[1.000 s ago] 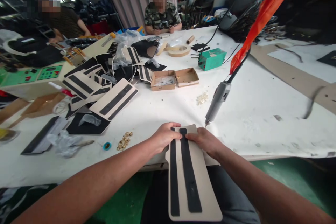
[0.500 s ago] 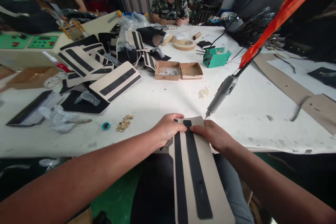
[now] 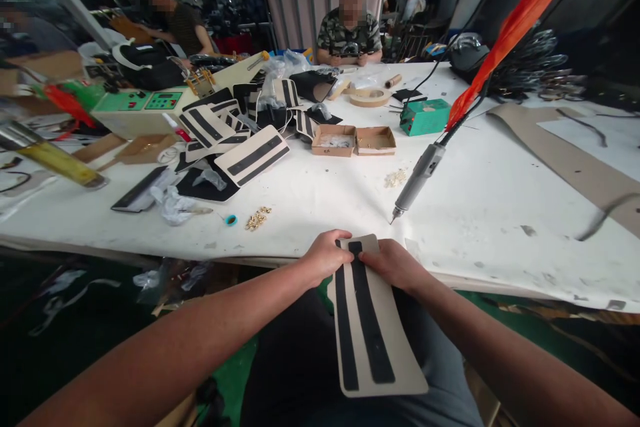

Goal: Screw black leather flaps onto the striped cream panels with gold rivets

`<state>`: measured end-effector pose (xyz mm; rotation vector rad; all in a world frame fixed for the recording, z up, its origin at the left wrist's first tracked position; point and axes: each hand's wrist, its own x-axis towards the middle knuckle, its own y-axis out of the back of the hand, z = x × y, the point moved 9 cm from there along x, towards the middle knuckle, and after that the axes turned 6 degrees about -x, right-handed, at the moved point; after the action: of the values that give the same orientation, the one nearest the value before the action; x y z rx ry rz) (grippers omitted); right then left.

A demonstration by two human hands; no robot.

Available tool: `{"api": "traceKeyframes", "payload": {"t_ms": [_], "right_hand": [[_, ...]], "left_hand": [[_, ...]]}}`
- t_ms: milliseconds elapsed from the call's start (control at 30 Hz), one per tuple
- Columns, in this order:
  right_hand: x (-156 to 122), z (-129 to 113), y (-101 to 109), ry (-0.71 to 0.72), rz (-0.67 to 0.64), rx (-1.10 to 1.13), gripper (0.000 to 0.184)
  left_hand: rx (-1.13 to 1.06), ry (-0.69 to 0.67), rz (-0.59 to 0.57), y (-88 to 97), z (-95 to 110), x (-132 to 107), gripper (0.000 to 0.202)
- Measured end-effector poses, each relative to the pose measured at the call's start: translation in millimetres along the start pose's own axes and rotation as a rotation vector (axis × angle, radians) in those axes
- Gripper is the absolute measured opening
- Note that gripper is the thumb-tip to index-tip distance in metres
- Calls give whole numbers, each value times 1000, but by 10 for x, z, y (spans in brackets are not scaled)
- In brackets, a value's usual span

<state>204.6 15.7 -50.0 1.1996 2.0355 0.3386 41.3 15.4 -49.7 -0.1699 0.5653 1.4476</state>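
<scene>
A long beige panel (image 3: 373,333) with two black strips lies over my lap, its far end at the front edge of the white table (image 3: 500,200). My left hand (image 3: 327,255) grips that far end from the left and my right hand (image 3: 393,263) grips it from the right. A grey rotary tool (image 3: 417,177) hangs on a black cord just beyond my hands, its tip pointing down at the table.
An orange strap (image 3: 515,20) hangs above the tool. A pile of similar striped panels (image 3: 235,140), two small cardboard boxes (image 3: 353,140), a green box (image 3: 425,117), a tape roll (image 3: 370,97) and gold fittings (image 3: 257,219) lie on the table. Two people sit at the far side.
The panel has been drawn back off the table towards my lap, both hands still on its far end. My view has pulled back and swung left.
</scene>
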Motion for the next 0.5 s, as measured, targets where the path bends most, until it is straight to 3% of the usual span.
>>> {"api": "traceKeyframes", "payload": {"t_ms": [200, 500], "right_hand": [[91, -68, 6, 53, 28, -127, 28], [61, -9, 59, -13, 226, -212, 24]], "left_hand": [[42, -104, 24, 25, 44, 17, 61], [141, -196, -11, -21, 95, 99, 55]]}}
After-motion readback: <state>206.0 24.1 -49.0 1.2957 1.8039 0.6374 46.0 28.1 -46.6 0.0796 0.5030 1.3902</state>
